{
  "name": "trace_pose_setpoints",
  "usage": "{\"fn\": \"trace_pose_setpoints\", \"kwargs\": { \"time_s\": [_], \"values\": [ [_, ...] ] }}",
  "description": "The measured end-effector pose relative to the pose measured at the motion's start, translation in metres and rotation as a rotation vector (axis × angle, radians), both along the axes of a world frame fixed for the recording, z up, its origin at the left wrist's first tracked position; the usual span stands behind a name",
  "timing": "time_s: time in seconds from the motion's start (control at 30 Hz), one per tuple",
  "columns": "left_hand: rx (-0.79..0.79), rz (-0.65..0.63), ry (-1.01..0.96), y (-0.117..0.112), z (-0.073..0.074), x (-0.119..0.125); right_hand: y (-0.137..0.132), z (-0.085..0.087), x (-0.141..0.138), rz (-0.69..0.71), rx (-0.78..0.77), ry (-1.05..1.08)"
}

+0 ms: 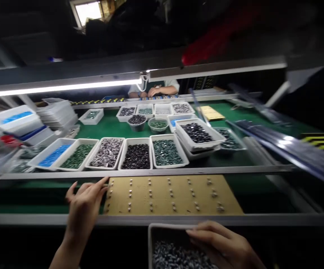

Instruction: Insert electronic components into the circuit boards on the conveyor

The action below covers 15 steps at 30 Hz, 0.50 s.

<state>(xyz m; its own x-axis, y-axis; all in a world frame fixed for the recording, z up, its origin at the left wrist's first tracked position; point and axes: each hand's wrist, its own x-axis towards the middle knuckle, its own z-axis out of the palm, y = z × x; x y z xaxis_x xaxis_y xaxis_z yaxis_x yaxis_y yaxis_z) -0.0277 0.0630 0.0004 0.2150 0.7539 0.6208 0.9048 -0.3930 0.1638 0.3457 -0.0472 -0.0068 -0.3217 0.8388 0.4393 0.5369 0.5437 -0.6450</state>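
My left hand point(85, 200) is at the left end of a tan board point(162, 194), fingers stretched and apart, with the fingertips at the board's upper left corner. The board lies flat between two metal rails and carries rows of small paired metal pieces. Close to me, my right hand point(225, 241) grips a white plastic tray point(150, 243) at its upper right, fingers over the rim. Small grey, shiny parts point(176, 257) cover the tray's floor. The tray's lower part runs out of view, and its right side is hidden behind my hand.
Beyond the rail point(207, 171), white trays hold small blue, green, grey, black and teal parts point(167, 152). A stacked tray of black parts point(197, 133) stands right of them. Clear plastic tubes point(285, 144) lie far right. Another person's hands point(153, 90) are across the bench, below a lamp point(66, 86).
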Motion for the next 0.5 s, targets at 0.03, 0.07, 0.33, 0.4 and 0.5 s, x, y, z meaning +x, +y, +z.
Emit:
{"fn": "trace_pose_setpoints", "kwargs": {
  "time_s": [0.03, 0.07, 0.33, 0.4, 0.5],
  "values": [
    [0.022, 0.027, -0.009, -0.007, -0.001, 0.011, 0.005, 0.004, 0.002, -0.054, 0.031, -0.001],
    [0.026, 0.029, -0.051, -0.015, -0.003, 0.026, 0.010, 0.007, 0.005, -0.121, 0.061, -0.011],
    [0.145, -0.472, -0.306, -0.099, -0.073, 0.192, 0.071, 0.014, 0.011, -0.404, 0.040, -0.214],
    [0.108, -0.500, -0.280, -0.102, -0.089, 0.198, 0.078, 0.013, 0.009, -0.420, 0.014, -0.277],
    [0.095, -0.610, -0.188, -0.097, -0.088, 0.186, 0.080, 0.012, 0.007, -0.444, 0.000, -0.340]
  ]
}}
